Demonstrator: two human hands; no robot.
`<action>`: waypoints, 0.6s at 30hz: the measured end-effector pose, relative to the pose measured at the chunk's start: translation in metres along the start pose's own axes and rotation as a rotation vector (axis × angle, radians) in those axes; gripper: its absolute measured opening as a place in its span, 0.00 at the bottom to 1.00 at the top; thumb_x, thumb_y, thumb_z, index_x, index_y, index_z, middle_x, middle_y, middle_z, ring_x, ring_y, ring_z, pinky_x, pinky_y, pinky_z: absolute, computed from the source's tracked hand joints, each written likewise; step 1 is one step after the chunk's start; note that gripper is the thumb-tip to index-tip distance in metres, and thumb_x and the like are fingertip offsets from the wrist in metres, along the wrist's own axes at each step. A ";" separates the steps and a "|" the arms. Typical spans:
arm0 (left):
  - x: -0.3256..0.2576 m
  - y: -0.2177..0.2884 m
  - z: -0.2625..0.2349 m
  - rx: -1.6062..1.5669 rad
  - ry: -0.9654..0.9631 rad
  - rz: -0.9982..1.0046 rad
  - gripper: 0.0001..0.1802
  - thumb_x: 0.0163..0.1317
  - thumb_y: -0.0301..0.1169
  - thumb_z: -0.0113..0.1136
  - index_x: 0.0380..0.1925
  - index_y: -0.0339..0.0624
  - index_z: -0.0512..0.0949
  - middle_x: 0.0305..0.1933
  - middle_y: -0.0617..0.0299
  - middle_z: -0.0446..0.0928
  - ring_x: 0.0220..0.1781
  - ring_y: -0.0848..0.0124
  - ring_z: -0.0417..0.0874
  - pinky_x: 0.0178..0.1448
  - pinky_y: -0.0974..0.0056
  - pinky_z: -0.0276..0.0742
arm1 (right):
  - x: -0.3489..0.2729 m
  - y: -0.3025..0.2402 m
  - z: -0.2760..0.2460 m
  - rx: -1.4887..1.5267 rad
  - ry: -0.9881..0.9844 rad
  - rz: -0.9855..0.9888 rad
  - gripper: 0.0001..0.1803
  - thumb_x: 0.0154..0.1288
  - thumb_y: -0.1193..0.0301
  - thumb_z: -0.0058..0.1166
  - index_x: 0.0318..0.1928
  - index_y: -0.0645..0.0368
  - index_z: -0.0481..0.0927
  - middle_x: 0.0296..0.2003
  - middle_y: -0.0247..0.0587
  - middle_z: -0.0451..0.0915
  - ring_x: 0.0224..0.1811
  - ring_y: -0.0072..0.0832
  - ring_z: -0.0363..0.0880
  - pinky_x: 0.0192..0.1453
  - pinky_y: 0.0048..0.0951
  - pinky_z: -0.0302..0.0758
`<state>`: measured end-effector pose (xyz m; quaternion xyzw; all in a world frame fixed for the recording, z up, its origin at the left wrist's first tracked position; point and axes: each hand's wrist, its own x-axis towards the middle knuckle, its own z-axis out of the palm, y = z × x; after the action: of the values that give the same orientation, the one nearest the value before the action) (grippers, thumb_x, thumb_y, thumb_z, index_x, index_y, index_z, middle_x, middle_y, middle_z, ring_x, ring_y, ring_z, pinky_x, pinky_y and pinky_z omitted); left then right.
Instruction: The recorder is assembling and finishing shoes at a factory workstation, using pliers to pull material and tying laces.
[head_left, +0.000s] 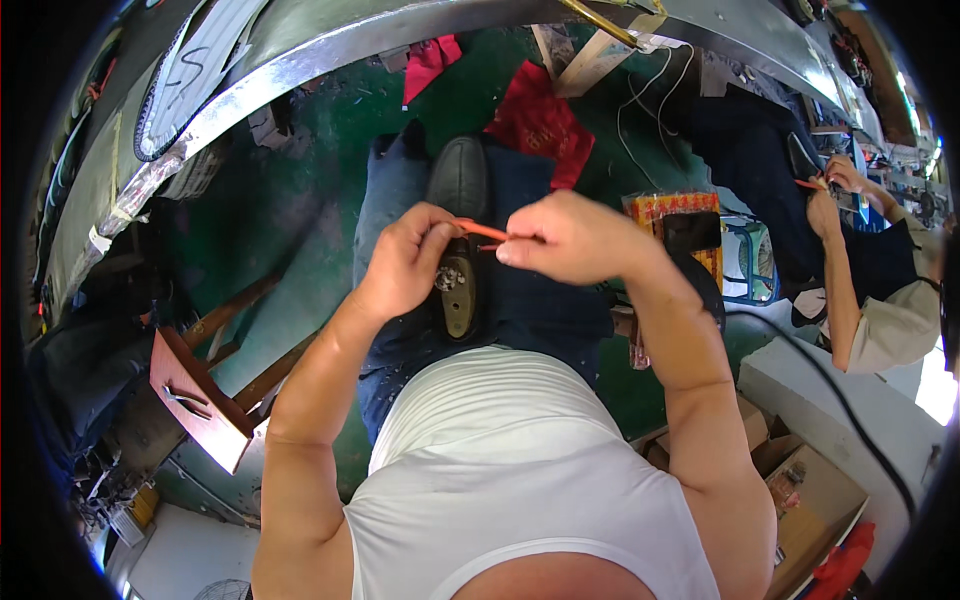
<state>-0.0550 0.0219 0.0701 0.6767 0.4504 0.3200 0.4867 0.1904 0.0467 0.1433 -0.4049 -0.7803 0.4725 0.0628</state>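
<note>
A dark shoe (459, 180) lies lengthwise along my lap, toe pointing away from me. A shoe last (458, 315) fills its near end, with a metal plate and small holes showing. Bright little bits (450, 278), too small to name, sit by the shoe's opening. Above the shoe, an orange-red cord (478, 229) runs between my two hands. My left hand (410, 262) pinches one end of it between thumb and fingers. My right hand (570, 237) is closed around the other end, where a second short orange-red piece shows beside the thumb.
Pliers (187, 402) rest on a wooden stool (215, 425) at left. A metal-edged workbench (330, 55) curves across the far side. Red cloth (545, 120) lies on the green floor. At right are a phone (692, 232), a cardboard box (820, 505) and a co-worker (880, 270).
</note>
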 end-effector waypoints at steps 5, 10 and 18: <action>0.000 -0.029 -0.015 -0.930 0.150 -0.408 0.12 0.75 0.37 0.50 0.35 0.42 0.72 0.34 0.62 0.75 0.40 0.67 0.77 0.52 0.62 0.72 | 0.029 0.003 -0.032 -0.726 0.916 -0.332 0.20 0.55 0.65 0.67 0.46 0.56 0.75 0.29 0.38 0.78 0.39 0.41 0.80 0.44 0.41 0.74; 0.001 -0.023 -0.013 -0.998 0.212 -0.442 0.11 0.74 0.38 0.53 0.38 0.42 0.74 0.34 0.62 0.76 0.39 0.69 0.77 0.49 0.62 0.73 | 0.012 0.031 0.027 0.302 0.168 0.613 0.15 0.71 0.59 0.57 0.42 0.61 0.79 0.33 0.44 0.82 0.29 0.33 0.80 0.28 0.37 0.74; 0.022 0.012 -0.014 -0.353 -0.184 -0.231 0.11 0.72 0.32 0.55 0.47 0.36 0.76 0.36 0.62 0.79 0.36 0.76 0.78 0.41 0.69 0.74 | 0.054 0.013 0.055 0.500 0.738 -0.258 0.12 0.73 0.67 0.53 0.42 0.65 0.81 0.43 0.46 0.82 0.42 0.30 0.82 0.51 0.32 0.77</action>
<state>-0.0549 0.0460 0.0857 0.5513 0.4155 0.2731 0.6699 0.1357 0.0487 0.0876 -0.4182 -0.6120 0.4587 0.4902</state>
